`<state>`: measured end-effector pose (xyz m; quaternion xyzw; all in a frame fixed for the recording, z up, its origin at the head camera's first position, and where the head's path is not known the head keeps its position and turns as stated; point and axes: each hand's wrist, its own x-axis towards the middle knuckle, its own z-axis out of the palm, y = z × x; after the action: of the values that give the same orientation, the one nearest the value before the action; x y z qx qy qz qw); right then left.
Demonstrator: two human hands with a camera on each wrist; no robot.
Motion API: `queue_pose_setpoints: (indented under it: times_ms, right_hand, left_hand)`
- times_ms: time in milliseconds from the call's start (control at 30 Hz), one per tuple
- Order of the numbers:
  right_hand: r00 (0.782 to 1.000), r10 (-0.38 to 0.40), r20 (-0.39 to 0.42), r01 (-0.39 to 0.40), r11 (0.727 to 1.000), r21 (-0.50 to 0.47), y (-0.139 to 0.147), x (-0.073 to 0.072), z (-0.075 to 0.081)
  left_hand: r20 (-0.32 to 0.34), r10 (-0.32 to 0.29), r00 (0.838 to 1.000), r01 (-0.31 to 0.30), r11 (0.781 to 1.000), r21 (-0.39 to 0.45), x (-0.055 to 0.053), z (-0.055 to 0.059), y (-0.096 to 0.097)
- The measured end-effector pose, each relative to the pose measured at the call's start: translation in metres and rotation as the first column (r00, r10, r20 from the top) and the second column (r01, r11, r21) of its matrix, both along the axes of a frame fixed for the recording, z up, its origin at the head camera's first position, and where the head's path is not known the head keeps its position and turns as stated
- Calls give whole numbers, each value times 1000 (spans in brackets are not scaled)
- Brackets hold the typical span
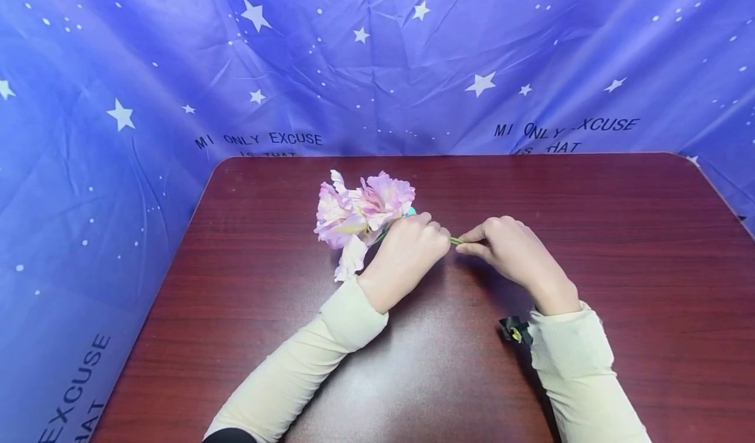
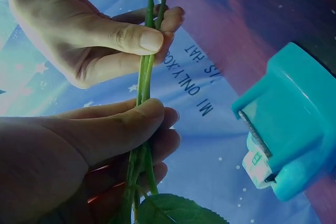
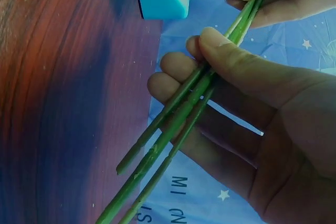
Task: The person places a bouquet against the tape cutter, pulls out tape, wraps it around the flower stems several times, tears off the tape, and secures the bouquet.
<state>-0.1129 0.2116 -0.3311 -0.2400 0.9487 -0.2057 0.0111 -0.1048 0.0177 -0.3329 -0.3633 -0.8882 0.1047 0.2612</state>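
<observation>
Pink and white artificial flowers [image 1: 377,204] lie to the left of my hands in the head view. My left hand [image 1: 407,253] grips their green stems [image 2: 143,80] close to a green leaf [image 2: 181,209]. Farther toward the cut ends, my right hand [image 1: 519,253] pinches the same bundle between thumb and fingers. In the right wrist view, several stem ends [image 3: 168,135] stick out past my right fingers, uneven in length. A teal tape dispenser [image 2: 294,119] with a tape roll stands behind my left hand, mostly hidden from the head view.
Everything is above a dark red wooden table [image 1: 637,246]. A blue cloth [image 1: 377,69] with white stars and lettering hangs behind and to the left. A small black device [image 1: 515,330] sits at my right cuff.
</observation>
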Motion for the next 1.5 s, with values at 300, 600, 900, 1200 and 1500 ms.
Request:
queue_pose_setpoints:
  times_ms: [300, 600, 900, 1200, 1500]
  right_hand:
    - [1000, 12, -18, -12, 1000, 7, -7, -2, -5]
    - [999, 31, -26, -30, 999, 19, -10, -1, -7]
    - [998, 44, -40, -42, 999, 29, -14, -1, -9]
    - [998, 55, -42, -54, 998, 23, -18, 0, -8]
    - [997, 77, -28, -77, 997, 11, -21, 2, -5]
  left_hand:
    - [6, -9, 1000, 9, 1000, 12, 2, -1, -10]
    - [10, -23, 1000, 23, 1000, 20, 5, -3, -15]
    - [29, -31, 999, 30, 999, 35, 6, -5, -23]
    - [22, -30, 999, 29, 999, 37, 9, -5, -31]
    - [36, -34, 999, 32, 999, 43, 10, -5, -38]
